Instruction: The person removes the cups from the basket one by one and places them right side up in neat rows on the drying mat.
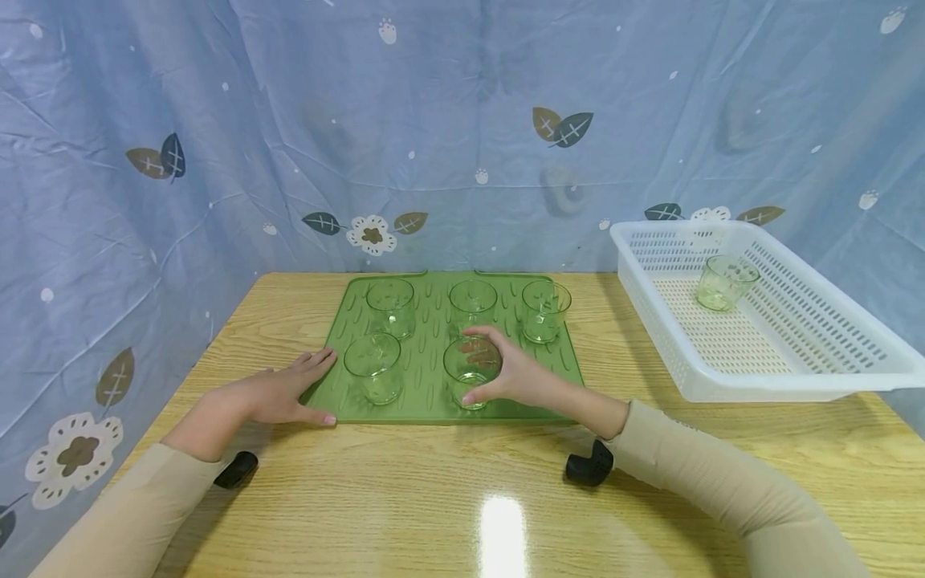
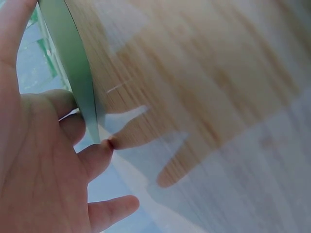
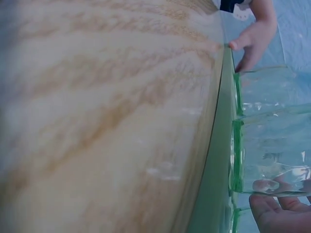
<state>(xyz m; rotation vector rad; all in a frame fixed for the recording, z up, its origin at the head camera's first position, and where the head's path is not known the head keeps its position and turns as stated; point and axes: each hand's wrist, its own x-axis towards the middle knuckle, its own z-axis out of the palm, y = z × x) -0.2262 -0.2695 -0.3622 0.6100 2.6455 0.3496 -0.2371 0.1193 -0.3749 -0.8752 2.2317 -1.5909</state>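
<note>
My right hand (image 1: 515, 376) grips a clear green-tinted glass (image 1: 457, 382) at the front middle of a green drying mat (image 1: 426, 411), thumb in front and fingers curled behind. In the right wrist view, this glass (image 3: 272, 150) stands upright on the mat, with the fingertips against its side. My left hand (image 1: 285, 391) rests at the mat's left edge, its fingers fairly straight. The left wrist view shows that palm (image 2: 46, 165) beside the mat's edge (image 2: 80, 73). Another glass (image 1: 373, 371) stands front left on the mat.
Three more glasses, left (image 1: 391, 309), middle (image 1: 473, 307) and right (image 1: 543, 313), stand along the mat's back. To the right, a white perforated basket (image 1: 668, 353) holds one glass (image 1: 725, 282). A blue patterned curtain (image 1: 462, 144) hangs behind the wooden table (image 1: 361, 498).
</note>
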